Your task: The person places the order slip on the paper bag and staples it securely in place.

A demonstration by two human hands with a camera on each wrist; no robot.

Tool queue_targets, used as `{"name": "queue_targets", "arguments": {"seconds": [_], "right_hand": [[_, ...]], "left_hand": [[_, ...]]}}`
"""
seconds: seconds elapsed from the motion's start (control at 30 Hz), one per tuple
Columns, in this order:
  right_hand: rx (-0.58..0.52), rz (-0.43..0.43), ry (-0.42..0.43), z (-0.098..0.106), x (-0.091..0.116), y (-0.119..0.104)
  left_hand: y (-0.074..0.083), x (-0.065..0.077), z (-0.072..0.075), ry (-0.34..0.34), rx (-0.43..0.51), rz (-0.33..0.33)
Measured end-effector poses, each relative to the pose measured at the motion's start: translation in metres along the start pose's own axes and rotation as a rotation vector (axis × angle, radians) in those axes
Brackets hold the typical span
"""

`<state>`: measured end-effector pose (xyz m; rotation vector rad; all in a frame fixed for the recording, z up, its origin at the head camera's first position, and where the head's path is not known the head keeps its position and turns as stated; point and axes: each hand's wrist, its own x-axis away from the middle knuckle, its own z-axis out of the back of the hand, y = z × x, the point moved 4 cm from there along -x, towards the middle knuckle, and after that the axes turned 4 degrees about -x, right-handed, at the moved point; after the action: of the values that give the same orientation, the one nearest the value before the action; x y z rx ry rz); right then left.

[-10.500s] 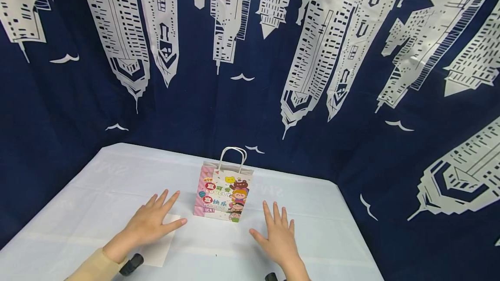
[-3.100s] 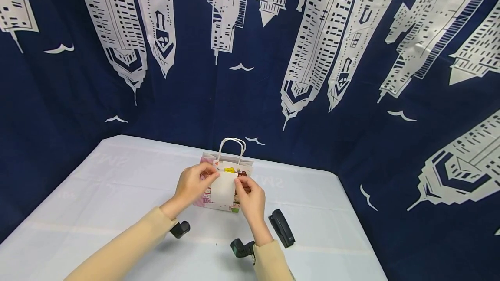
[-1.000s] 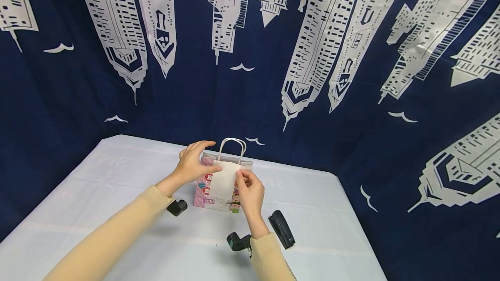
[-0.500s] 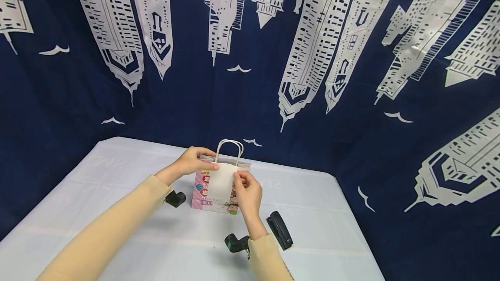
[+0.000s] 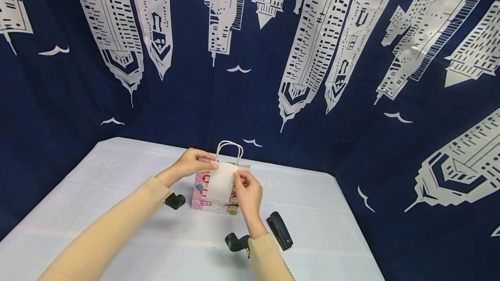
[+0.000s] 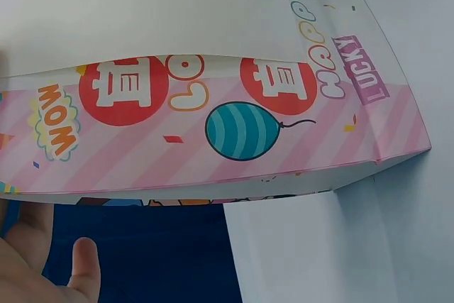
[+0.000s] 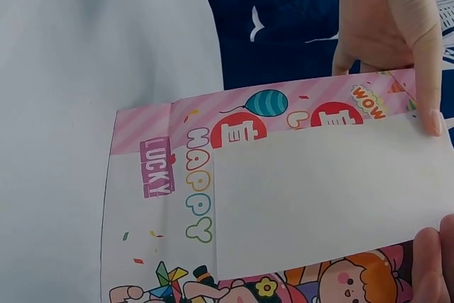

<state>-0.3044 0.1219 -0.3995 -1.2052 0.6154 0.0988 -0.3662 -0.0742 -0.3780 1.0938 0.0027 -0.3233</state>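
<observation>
A small pink and white printed paper gift bag [image 5: 199,194] with twisted white handles stands upright on the table. Against its front lies a blank sheet of white paper [image 5: 221,181], which covers much of the print. My left hand [image 5: 186,164] pinches the bag's upper left edge together with the paper, thumb in front and fingers behind, as the right wrist view shows. At the paper's upper right edge, my right hand [image 5: 249,192] pinches with thumb and curled fingers. Below the paper, the LUCKY label [image 7: 157,168] and cartoon figures remain visible.
A black stapler [image 5: 280,230] lies on the white-covered table [image 5: 175,246], right of my right forearm. Black wrist cameras [image 5: 236,242] hang below both wrists. Behind the table hangs a dark blue curtain [image 5: 187,112] printed with white buildings.
The paper has gone from the table to the bag's front, and the stapler now lies at right. My left hand has lowered from above onto the bag's top edge; the bag's mouth has narrowed.
</observation>
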Motion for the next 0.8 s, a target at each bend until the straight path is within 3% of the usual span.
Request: {"name": "queue_targets", "arguments": {"seconds": [0.5,0.8], "right_hand": [[0.06,-0.044,0.045,-0.0015,-0.001,-0.0006],[0.153,0.038,0.122,-0.0024,-0.002,-0.0003]], "left_hand": [[-0.0007,0.0002,-0.0037,0.036,0.002,0.016],[-0.0011,-0.0009,-0.0055,0.009,0.018,-0.001]]}}
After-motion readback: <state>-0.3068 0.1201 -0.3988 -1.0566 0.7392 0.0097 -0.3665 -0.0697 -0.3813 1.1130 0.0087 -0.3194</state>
